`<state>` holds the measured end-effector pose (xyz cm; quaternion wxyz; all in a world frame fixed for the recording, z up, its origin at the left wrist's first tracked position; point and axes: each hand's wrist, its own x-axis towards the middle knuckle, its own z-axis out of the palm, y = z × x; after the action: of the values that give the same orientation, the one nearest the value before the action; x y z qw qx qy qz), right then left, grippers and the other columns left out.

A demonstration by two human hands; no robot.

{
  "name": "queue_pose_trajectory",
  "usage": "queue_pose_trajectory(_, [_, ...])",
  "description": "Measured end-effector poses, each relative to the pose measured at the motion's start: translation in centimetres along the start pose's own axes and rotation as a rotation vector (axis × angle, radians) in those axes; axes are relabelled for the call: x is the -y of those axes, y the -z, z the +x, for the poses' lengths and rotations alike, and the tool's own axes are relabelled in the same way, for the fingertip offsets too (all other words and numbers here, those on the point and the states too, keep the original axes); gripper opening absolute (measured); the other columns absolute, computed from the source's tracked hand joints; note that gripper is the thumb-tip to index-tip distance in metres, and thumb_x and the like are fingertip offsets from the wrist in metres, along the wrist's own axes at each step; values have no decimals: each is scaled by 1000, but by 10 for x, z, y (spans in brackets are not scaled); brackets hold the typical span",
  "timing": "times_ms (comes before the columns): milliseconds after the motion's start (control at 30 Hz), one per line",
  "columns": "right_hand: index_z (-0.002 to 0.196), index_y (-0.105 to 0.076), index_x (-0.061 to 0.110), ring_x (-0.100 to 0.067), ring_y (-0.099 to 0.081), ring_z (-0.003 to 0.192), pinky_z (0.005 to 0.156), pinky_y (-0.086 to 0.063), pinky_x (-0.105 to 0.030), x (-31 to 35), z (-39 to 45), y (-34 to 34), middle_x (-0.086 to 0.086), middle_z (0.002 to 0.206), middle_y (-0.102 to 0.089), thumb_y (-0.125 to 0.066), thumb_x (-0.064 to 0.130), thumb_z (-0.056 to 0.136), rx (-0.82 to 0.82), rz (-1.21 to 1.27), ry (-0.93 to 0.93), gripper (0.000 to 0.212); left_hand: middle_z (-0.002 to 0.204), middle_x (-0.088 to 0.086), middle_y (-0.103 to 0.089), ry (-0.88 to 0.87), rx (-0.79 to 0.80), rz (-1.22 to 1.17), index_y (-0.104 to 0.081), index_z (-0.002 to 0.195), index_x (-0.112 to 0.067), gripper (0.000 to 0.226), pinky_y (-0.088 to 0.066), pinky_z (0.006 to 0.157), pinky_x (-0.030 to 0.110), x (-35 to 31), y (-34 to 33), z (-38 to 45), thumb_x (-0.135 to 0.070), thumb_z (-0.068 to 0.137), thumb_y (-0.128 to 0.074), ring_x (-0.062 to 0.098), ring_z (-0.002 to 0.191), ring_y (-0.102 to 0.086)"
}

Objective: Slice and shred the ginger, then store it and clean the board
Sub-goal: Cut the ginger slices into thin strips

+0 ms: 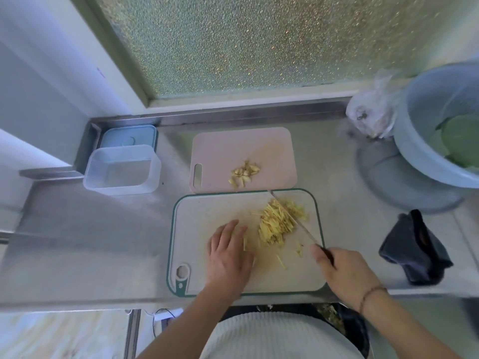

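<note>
A white cutting board with a teal rim [197, 221] lies in front of me on the steel counter. A heap of yellow shredded ginger [278, 222] sits on its right half. My right hand [344, 273] grips a knife [295, 220] by its dark handle, the blade lying across the heap. My left hand [228, 252] rests flat on the board just left of the shreds, fingers apart, holding nothing. Behind it, a pink board [233, 149] carries a small pile of ginger scraps [245, 173]. An empty clear plastic container [121, 169] stands at the left, its blue lid [128, 137] behind it.
A pale blue basin [425, 141] holding green leaves sits at the far right on a round base. A crumpled plastic bag [370, 115] lies beside it. A dark cloth [414, 250] lies right of the board. A frosted window stands behind the counter.
</note>
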<state>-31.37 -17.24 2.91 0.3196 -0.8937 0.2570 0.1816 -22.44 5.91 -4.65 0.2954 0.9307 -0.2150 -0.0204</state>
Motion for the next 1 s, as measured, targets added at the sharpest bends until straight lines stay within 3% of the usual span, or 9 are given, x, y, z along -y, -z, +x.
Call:
queue_pose_trajectory(133, [79, -50, 23, -17, -60, 70, 67, -52, -34, 1, -13, -10, 2, 74, -60, -12, 72, 81, 41, -198, 63, 62, 146, 2, -49, 196, -32, -28, -55, 135, -18, 55, -32, 111, 48, -5, 6, -4, -44, 87, -48, 28, 131, -39])
queue_pose_trajectory(333, [93, -45, 25, -16, -62, 77, 65, -48, -29, 9, -22, 0, 4, 85, -63, -9, 70, 88, 54, -412, 204, 57, 144, 5, -52, 245, -77, -9, -57, 134, -11, 56, -40, 107, 55, -5, 13, -8, -45, 90, -47, 33, 130, -45])
queue_pose_trajectory(467, [99, -47, 26, -15, -64, 77, 62, -46, -27, 16, -10, 16, 4, 84, -63, 6, 73, 76, 14, -485, 313, 75, 145, 7, -49, 206, -163, -62, -47, 142, -10, 54, -43, 105, 58, 0, 27, -6, -36, 94, -47, 26, 132, -43])
queue_pose_trajectory(533, [98, -46, 25, -14, -63, 73, 62, -49, -28, 24, -4, 21, 7, 78, -57, -1, 72, 84, 37, -547, 373, 67, 146, 6, -46, 178, -285, -141, -41, 144, -11, 51, -42, 109, 53, 0, 40, -4, -25, 95, -45, 18, 136, -40])
queue_pose_trajectory(600, [97, -43, 25, -15, -58, 67, 58, -46, -28, 35, 0, 22, 8, 77, -54, -9, 71, 89, 46, -645, 421, 58, 144, 5, -48, -22, -346, -178, -45, 140, -9, 46, -39, 112, 44, -10, 57, -2, -12, 94, -44, 19, 136, -43])
queue_pose_trajectory(667, [101, -44, 25, -15, -57, 69, 57, -44, -29, 42, -1, 19, 7, 84, -58, -12, 71, 91, 47, -724, 460, 57, 131, 5, -60, -340, -206, -168, -59, 126, -8, 33, -44, 105, 43, -26, 72, 6, -10, 96, -47, 22, 124, -55])
queue_pose_trajectory(733, [109, -46, 23, -15, -63, 81, 62, -45, -30, 51, -4, 13, 6, 98, -62, -15, 68, 93, 78, -791, 478, 57, 121, 1, -67, -503, -2, -117, -68, 116, -11, 25, -46, 100, 42, -35, 72, 17, -21, 101, -51, 21, 115, -61])
queue_pose_trajectory(867, [125, -45, 21, -18, -64, 94, 67, -44, -31, 64, -2, -4, 2, 109, -63, -19, 67, 94, 122, -815, 416, 62, 122, -3, -65, -487, 224, -30, -64, 121, -18, 30, -42, 103, 42, -18, 52, 34, -37, 102, -49, 17, 113, -58])
queue_pose_trajectory(1000, [134, -39, 18, -21, -64, 97, 66, -41, -32, 79, -3, -10, -1, 112, -64, -13, 70, 91, 150, -822, 344, 73, 120, -3, -65, -466, 252, -1, -65, 119, -18, 32, -35, 106, 36, 9, 54, 46, -38, 101, -48, 16, 110, -59])
